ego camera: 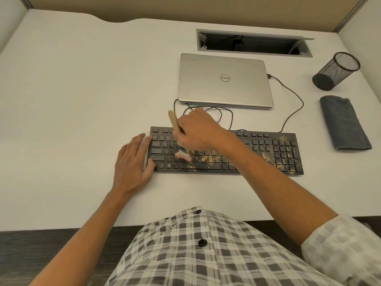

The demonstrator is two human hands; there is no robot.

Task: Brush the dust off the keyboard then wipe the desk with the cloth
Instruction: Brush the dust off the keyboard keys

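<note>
A black keyboard (266, 149) lies on the white desk (82, 100), with tan dust scattered over its middle keys and number pad. My right hand (198, 131) grips a brush (174, 122) by its wooden handle, and the pale bristles touch the keys left of the middle. My left hand (134, 162) rests flat at the keyboard's left end, fingers straight, thumb against the front corner. A folded grey cloth (344, 122) lies at the right of the desk, apart from both hands.
A shut silver laptop (224, 79) sits behind the keyboard, its black cable (296, 100) looping between them. A black mesh pen cup (336, 71) lies tipped at the far right. A cable slot (253, 43) opens at the back.
</note>
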